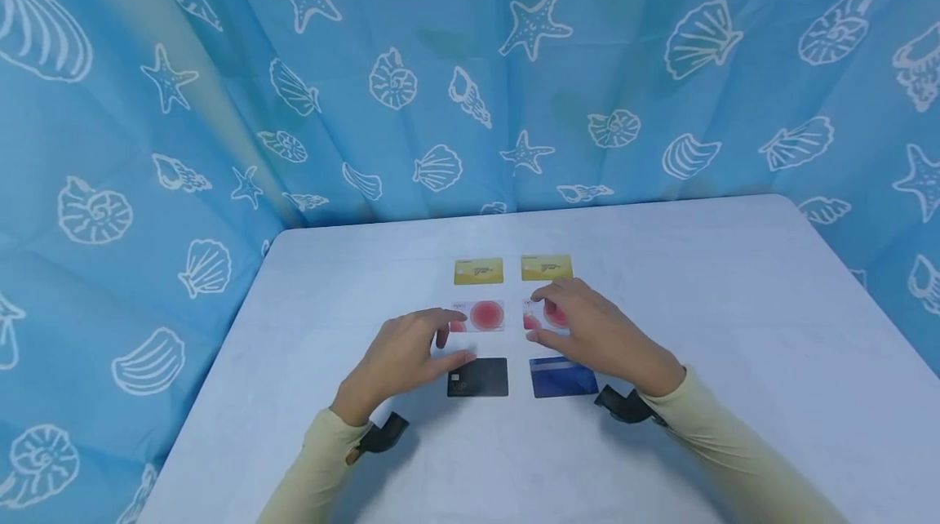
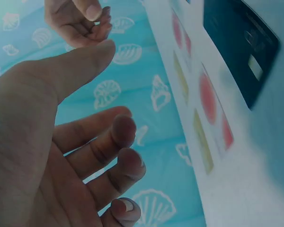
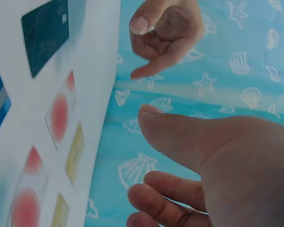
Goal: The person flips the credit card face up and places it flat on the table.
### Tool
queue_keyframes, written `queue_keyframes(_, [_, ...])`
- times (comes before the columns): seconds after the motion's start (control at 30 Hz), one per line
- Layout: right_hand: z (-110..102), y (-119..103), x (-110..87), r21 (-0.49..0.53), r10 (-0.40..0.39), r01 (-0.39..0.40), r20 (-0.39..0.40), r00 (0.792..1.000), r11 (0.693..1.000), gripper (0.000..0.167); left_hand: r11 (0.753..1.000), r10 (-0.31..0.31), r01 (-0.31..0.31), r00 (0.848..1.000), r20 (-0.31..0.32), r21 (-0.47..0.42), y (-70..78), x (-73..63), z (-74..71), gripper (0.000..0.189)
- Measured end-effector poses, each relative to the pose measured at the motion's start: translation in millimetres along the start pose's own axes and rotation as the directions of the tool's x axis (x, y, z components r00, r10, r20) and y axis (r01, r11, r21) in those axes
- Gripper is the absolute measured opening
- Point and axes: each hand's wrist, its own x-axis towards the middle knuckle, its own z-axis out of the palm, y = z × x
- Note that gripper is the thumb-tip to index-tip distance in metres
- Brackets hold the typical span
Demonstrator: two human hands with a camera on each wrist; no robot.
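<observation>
My left hand [image 1: 405, 354] hovers above the table with loosely bent fingers and nothing in its grasp. Just by its thumb lies a black VIP card [image 1: 479, 378] with a chip. Its fingertips overlap the left edge of a white card with a red circle [image 1: 486, 315]. On the other side, my right hand [image 1: 591, 328] hangs empty, thumb and fingers spread apart. It partly hides a second white card with red circles [image 1: 532, 313]. Below that hand is a blue card [image 1: 562, 379] with a pale stripe. Two yellow cards, left [image 1: 479, 271] and right [image 1: 547, 267], form the far row.
The cards lie flat in two columns on a white table [image 1: 330, 279]. A blue curtain [image 1: 470, 83] with shell and starfish prints hangs behind it and along the left. Each wrist carries a black camera mount, one left [image 1: 383, 434] and one right [image 1: 624, 406].
</observation>
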Motion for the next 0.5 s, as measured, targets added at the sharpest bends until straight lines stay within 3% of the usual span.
queue_keyframes(0.27, [-23,23,-18.0,0.006,0.044,-0.044,-0.057,0.997,0.999,0.055,0.997,0.028,-0.029,0.999,-0.021,-0.068,19.8,9.1,2.7,0.044])
queue_keyframes(0.5, [-24,35,-31.1,0.003,0.06,-0.059,-0.044,0.997,0.998,0.056,0.995,0.01,-0.009,1.0,0.012,-0.099,34.1,11.8,12.2,0.046])
